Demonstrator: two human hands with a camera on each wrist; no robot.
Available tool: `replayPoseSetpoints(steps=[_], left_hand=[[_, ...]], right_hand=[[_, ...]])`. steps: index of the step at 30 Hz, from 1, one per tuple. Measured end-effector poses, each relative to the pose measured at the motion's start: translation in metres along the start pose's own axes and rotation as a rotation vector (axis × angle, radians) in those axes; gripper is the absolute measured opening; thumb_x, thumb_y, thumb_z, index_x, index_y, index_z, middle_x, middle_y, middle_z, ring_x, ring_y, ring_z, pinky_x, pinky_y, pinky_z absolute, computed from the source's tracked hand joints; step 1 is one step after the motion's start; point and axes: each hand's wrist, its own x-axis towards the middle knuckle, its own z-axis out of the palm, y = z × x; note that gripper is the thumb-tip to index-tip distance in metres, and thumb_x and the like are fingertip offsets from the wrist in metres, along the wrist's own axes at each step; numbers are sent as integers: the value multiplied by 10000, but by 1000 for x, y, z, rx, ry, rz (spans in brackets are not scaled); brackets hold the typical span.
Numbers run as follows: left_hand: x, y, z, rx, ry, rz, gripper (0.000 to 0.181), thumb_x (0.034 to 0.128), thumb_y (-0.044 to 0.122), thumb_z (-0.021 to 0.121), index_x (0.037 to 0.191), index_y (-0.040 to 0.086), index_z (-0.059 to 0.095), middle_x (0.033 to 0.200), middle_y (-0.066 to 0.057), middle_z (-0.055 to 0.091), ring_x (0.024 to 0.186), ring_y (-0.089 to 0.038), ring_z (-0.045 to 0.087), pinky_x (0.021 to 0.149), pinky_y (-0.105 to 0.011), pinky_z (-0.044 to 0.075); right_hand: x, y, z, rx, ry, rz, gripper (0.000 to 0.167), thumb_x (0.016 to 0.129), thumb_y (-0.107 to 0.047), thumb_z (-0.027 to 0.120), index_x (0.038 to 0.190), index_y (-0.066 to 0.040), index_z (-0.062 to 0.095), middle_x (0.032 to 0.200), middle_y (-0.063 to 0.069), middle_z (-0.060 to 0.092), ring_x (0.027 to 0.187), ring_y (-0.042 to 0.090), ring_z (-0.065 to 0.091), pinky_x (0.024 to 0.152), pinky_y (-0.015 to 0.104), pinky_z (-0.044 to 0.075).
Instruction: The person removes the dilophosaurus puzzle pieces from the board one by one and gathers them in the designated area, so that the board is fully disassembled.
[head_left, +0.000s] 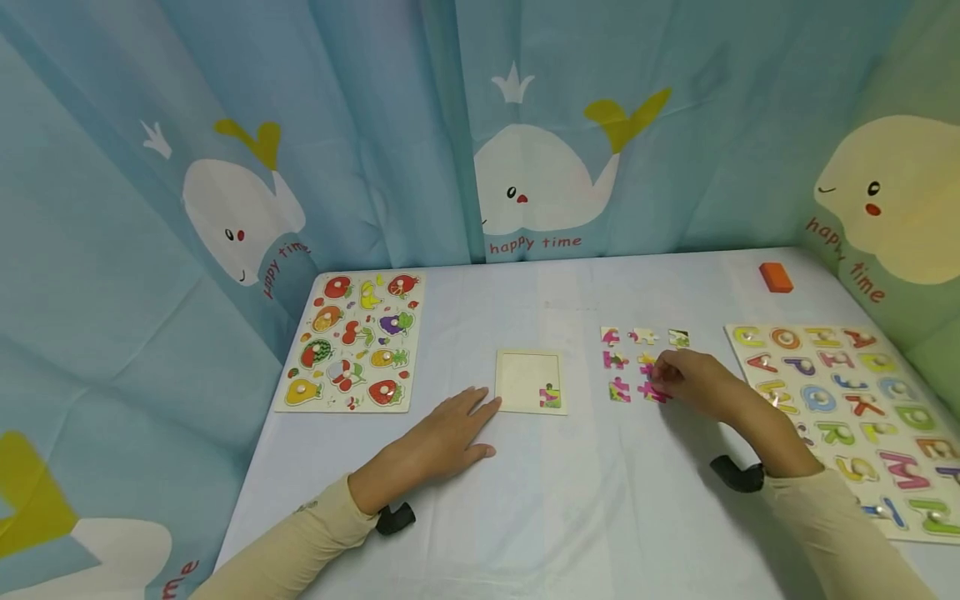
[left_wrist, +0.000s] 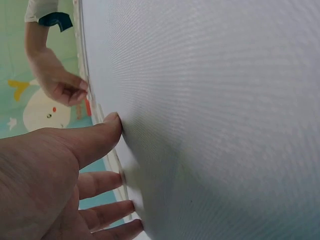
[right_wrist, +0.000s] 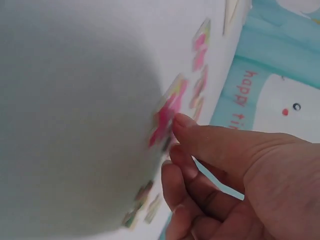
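Note:
A small square puzzle board (head_left: 519, 371) lies mid-table, with one pink and green jigsaw piece (head_left: 551, 397) in its near right corner. Spread flat on the cloth, my left hand (head_left: 448, 435) has fingertips at the board's near left edge. To the right, several loose jigsaw pieces (head_left: 617, 360) lie in rough rows. My right hand (head_left: 693, 382) is among them, thumb and forefinger pinching at a pink piece (right_wrist: 167, 112), which is blurred in the right wrist view. The right hand hides part of the group.
A fruit knob puzzle (head_left: 351, 342) lies at the far left of the table. An alphabet board (head_left: 832, 387) lies at the right, beneath the right forearm. Near the back right corner sits an orange-red block (head_left: 776, 277). Curtains with whales (head_left: 547, 179) surround the table.

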Motion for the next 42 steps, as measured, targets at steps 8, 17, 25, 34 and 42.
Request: replayPoseSetpoints(steps=[8, 17, 25, 34, 42], left_hand=[[1, -2, 1, -2, 2, -1, 720, 1044, 389, 672, 1633, 84, 392, 1680, -174, 368, 1573, -357, 330, 1260, -490, 323], [0, 0, -1, -28, 2, -2, 713, 1042, 371, 680, 1628, 78, 399, 1676, -178, 370, 1568, -368, 334, 1257, -500, 326], [0, -2, 0, -29, 4, 2, 713, 1045, 378, 674, 1632, 84, 394, 1678, -177, 366, 1570, -368, 330, 1257, -499, 327], [0, -3, 2, -32, 3, 0, 716, 1043, 378, 677, 1632, 86, 394, 1682, -172, 359, 1573, -365, 324, 1258, -499, 324], [1, -2, 2, -28, 1, -2, 716, 1045, 385, 672, 1635, 91, 392, 1684, -172, 358, 1577, -362, 318, 1258, -498, 325]], right_hand=[[16, -45, 13, 24, 59, -91, 196, 956, -39, 752, 1116, 36, 668, 995, 124, 660, 906, 248, 605, 767, 395, 531], [39, -93, 52, 68, 19, -128, 363, 960, -79, 768, 1277, 16, 618, 1171, 159, 644, 1067, 311, 643, 922, 469, 574], [47, -99, 73, 77, -6, -150, 344, 958, -81, 774, 1253, 3, 618, 1149, 156, 621, 1012, 261, 620, 897, 428, 561], [43, -103, 71, 33, 3, -208, 217, 975, -95, 760, 1148, -21, 653, 1097, 126, 611, 972, 220, 584, 885, 428, 547], [44, -104, 74, -7, 42, -183, 252, 933, -100, 808, 1129, -57, 656, 1027, 72, 656, 924, 204, 604, 830, 412, 524]])
